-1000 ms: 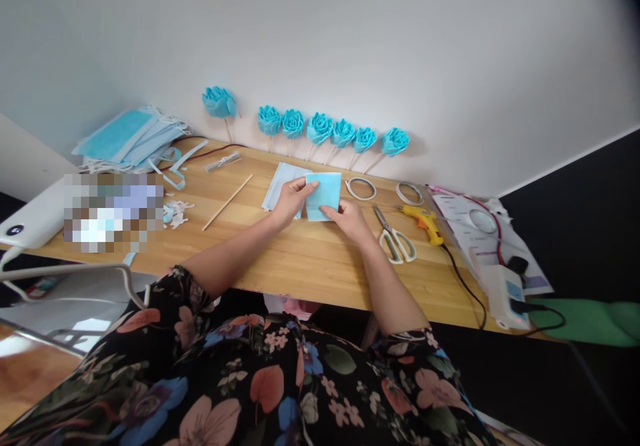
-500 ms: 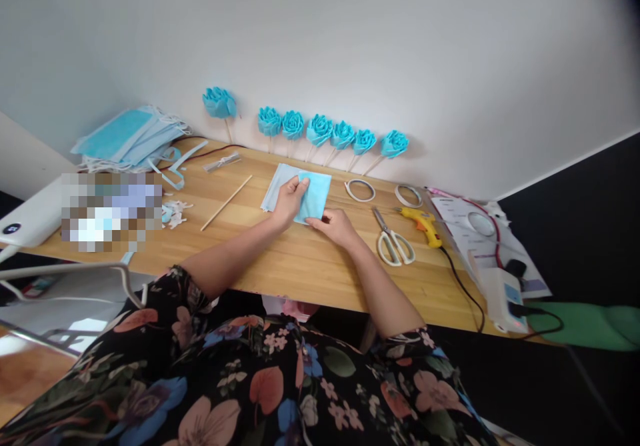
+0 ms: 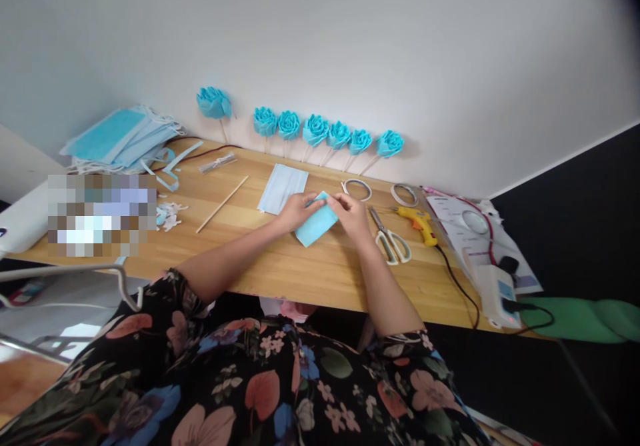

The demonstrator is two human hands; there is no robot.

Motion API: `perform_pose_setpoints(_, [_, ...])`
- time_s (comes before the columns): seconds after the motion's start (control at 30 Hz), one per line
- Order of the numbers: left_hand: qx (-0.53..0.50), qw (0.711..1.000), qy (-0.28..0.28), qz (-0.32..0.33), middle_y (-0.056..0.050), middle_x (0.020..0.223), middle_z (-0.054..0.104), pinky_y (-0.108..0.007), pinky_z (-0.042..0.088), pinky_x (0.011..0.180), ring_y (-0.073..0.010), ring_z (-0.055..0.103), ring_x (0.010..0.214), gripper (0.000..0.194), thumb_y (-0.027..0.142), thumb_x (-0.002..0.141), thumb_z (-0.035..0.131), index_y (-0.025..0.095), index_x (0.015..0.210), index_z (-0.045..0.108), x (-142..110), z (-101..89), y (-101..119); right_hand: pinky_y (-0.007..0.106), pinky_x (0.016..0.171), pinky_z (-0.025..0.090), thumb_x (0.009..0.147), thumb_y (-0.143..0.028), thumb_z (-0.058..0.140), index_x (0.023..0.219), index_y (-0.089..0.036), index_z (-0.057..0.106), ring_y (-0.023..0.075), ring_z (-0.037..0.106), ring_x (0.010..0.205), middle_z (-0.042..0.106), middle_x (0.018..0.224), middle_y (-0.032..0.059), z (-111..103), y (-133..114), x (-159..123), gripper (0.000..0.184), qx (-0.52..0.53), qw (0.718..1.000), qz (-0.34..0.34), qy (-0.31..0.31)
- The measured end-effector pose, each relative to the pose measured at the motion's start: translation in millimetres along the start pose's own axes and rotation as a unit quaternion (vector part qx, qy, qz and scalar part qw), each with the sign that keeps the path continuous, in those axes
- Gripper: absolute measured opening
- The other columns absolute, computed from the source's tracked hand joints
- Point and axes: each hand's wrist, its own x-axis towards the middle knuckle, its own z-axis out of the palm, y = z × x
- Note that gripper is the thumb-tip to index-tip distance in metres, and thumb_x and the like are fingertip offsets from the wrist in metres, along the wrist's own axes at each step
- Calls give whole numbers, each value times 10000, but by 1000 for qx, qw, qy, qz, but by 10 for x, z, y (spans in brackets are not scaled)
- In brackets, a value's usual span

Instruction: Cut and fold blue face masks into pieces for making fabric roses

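Between my two hands is a rectangular piece of light-blue mask fabric (image 3: 316, 227), tilted with one corner toward me. My left hand (image 3: 297, 211) pinches its upper left edge, and my right hand (image 3: 350, 213) pinches its upper right corner. A pale face mask (image 3: 283, 186) lies flat on the table just beyond my left hand. Scissors with white handles (image 3: 393, 245) rest to the right of my right hand. Beyond that hand lies a roll of white tape (image 3: 358, 189). A thin wooden stick (image 3: 222, 204) lies left of the face mask.
Several blue fabric roses on sticks (image 3: 315, 130) lean against the wall. At left are a stack of face masks (image 3: 107, 138) and white scraps (image 3: 171, 216). At right lie a second tape roll (image 3: 404, 195), a yellow glue gun (image 3: 419, 222) and a white power strip (image 3: 495, 293).
The blue fabric has come off the face mask toward me and turned to a slant. My right hand has shifted up to its upper corner. The view has swung slightly.
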Motion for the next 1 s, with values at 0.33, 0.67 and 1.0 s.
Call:
perform_pose_setpoints(0.33, [55, 998, -15, 28, -9, 730, 672, -252, 380, 629, -157, 569, 677, 313, 443, 879, 578, 165, 834, 715, 4, 23, -52, 271, 603, 358, 881, -490, 578, 738, -187, 643, 125, 435, 585, 540, 611, -17, 27, 29, -6, 341, -114, 990, -68, 47])
perform_pose_setpoints(0.67, [146, 983, -103, 36, -3, 622, 640, -275, 301, 617, -158, 520, 596, 144, 340, 773, 720, 200, 781, 752, 24, -146, 246, 280, 563, 316, 836, -555, 569, 740, -192, 597, 128, 379, 588, 428, 612, -30, -158, 224, 151, 377, -36, 992, -21, 116])
perform_pose_setpoints(1.0, [487, 868, 51, -83, -125, 1058, 724, -333, 424, 844, -279, 627, 946, 372, 386, 884, 559, 168, 1142, 716, -375, -1515, 359, 261, 589, 344, 810, -600, 607, 727, -182, 628, 129, 442, 622, 552, 656, -11, 10, 121, 48, 426, -21, 993, 18, -118])
